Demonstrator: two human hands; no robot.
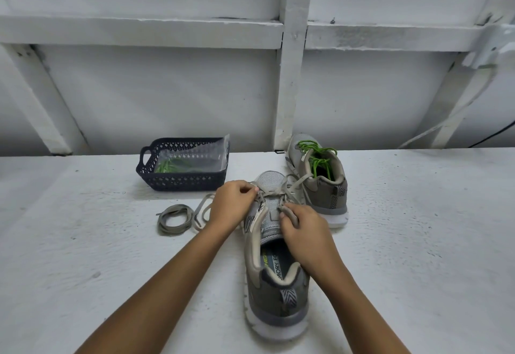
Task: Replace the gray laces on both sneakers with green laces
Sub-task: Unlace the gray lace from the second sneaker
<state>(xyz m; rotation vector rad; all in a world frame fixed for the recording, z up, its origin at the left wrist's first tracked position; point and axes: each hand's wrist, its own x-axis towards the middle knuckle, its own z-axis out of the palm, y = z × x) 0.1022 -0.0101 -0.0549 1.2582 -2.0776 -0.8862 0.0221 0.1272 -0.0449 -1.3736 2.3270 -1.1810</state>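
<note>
Heel toward the bench's [418, 242] front edge, the near sneaker [276, 284] offers its eyelets; left grip [232, 203] and right grip [303, 231] each pinch the gray lace [271, 192], probably unthreading it.

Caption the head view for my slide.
Left hand and right hand grip the gray lace on the near sneaker; the far sneaker already has green laces.

Mesh-cloth sneaker [271, 242], perforated matt plastic basket [181, 179], glossy clear bag [195, 155], rough painted table [418, 228].
</note>
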